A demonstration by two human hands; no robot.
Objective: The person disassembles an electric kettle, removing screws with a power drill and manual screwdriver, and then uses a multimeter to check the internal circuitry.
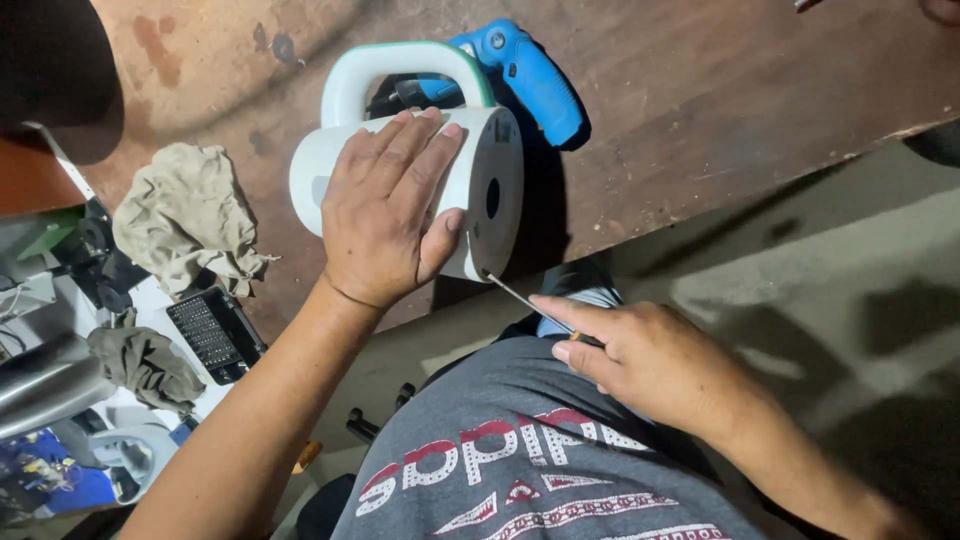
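Observation:
A white electric kettle (480, 160) with a white and green handle lies on its side on a worn wooden table (700, 90), its round base turned toward me. My left hand (385, 205) presses down flat on the kettle's body. My right hand (640, 360) grips a thin screwdriver (525, 298) whose tip touches the lower rim of the base.
A blue electric screwdriver (530, 75) lies behind the kettle. A crumpled beige rag (185, 215) sits on the table at the left. Below it are a black case of bits (215, 335), another cloth (145, 365) and a metal cylinder (45, 385). Concrete floor lies at the right.

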